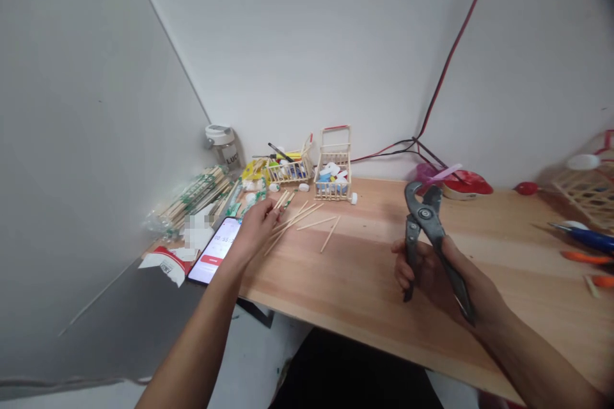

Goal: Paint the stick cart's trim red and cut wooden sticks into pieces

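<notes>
Cutters point(425, 213) stand in the right hand point(434, 268), its fingers point(403, 270) curled round one of the splayed handles point(450, 270). The left hand point(259, 227) pinches thin wooden sticks point(282, 199); loose sticks point(316, 223) lie to its right on the desk point(364, 262), a phone point(218, 249) to its left.

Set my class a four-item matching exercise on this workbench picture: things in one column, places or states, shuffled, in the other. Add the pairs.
Column 1
1. Metal cutter
2. Phone
3. Lidded jar
4. Left hand

Column 2
A. Upright, toward the back left
B. At some wooden sticks
C. Held in the right hand
D. Lying flat, screen lit

Pairs: 1-C, 2-D, 3-A, 4-B
</notes>
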The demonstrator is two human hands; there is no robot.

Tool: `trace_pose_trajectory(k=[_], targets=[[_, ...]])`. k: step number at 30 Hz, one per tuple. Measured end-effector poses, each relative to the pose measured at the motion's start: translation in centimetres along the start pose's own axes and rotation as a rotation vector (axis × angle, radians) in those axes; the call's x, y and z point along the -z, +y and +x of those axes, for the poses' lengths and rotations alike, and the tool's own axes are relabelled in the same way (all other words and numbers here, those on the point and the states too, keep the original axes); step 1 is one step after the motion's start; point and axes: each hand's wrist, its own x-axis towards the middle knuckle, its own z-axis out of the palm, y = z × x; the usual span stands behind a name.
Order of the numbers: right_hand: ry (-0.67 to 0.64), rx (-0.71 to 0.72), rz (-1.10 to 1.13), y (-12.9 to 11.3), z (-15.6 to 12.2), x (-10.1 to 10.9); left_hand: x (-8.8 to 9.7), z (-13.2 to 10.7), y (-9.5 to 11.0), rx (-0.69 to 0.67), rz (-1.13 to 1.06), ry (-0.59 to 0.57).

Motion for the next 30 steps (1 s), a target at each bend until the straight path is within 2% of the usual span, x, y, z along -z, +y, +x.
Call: trace_pose_trajectory(k=[3, 8, 15, 18, 21, 25, 28, 30], targets=[[-0.007, -0.039, 0.007, 0.2, 0.0, -0.2, -0.2, -0.3, -0.2, 0.0, 0.237, -0.037], [-0.003, -0.042, -0.008, 0.3, 0.1, -0.3, -1.8, -0.2, -0.3, 0.047, 0.529, -0.083], [0.022, -0.047, -0.043, 0.4, 0.2, -0.2, -2.6, -0.3, 0.5, 0.064, 0.663, -0.158], [0.106, -0.024, -0.084, 0.5, 0.2, -1.0, -2.9, -0.6, 1.0, 0.044, 0.686, -0.175], [0.197, 0.008, -0.115, 0.7, 0.1, -1.7, -2.9, -0.7, 0.9, 0.066, 0.667, -0.187], [0.187, 0.022, -0.098, 1.1, 0.3, -1.3, -1.9, -0.6, 0.6, 0.079, 0.547, -0.108], [0.139, -0.001, -0.061, 1.5, 0.9, -0.3, -1.2, -0.8, 1.4, 0.033, 0.287, -0.065], [0.12, -0.015, -0.056, 1.6, 1.1, 0.0, -1.6, -1.0, 2.5, -0.013, 0.011, -0.136]])
